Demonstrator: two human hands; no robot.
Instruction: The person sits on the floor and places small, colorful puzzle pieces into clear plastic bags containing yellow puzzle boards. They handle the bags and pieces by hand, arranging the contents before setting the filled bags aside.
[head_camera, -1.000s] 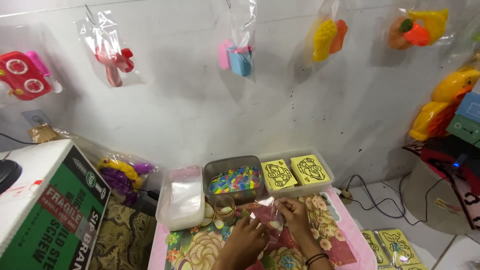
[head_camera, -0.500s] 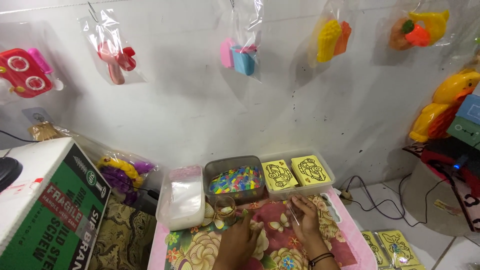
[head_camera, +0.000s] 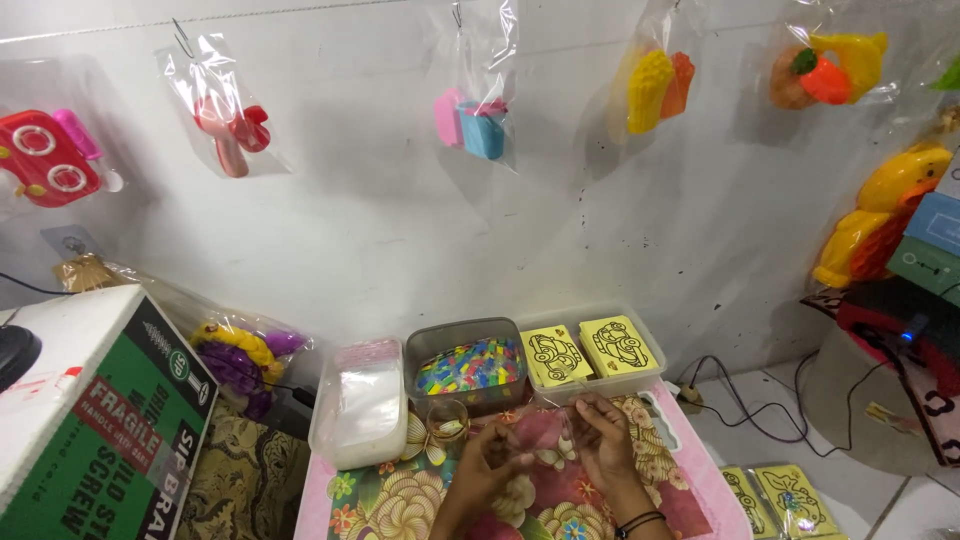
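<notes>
Your left hand (head_camera: 492, 462) & right hand (head_camera: 603, 440) both pinch a small clear plastic bag (head_camera: 548, 432), held just above the floral tabletop (head_camera: 400, 500), between the two hands. Fingers closed on the bag's edges. Just beyond it: tub of colourful bits (head_camera: 468, 364), w/ a tray of yellow picture cards (head_camera: 588, 350) to its right. White lidded tub (head_camera: 362, 402) sits left.
</notes>
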